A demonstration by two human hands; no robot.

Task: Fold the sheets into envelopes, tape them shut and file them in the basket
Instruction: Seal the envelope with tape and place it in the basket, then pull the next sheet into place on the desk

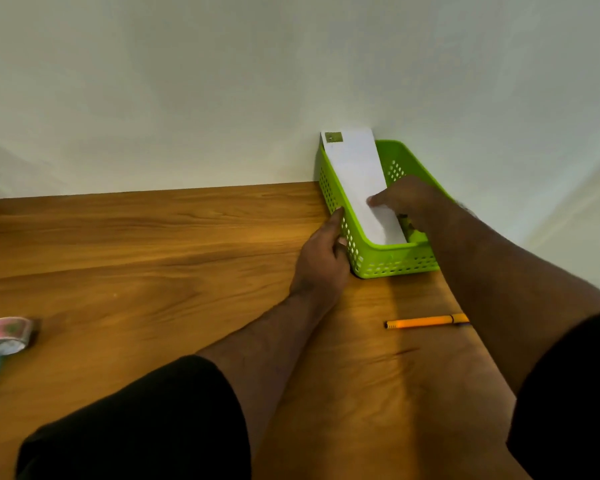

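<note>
Wooden desk [153,237]: filing step; right hand [407,199] grips white folded paper envelope [355,174], left hand [323,258] flat against green perforated plastic basket [388,265]; release next.

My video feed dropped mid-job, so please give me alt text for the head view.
The right hand presses a white folded envelope into a green basket against the wall, while the left hand steadies the basket's left side. On the wooden table, an orange pen lies near the right forearm and a tape roll sits at far left.
</note>
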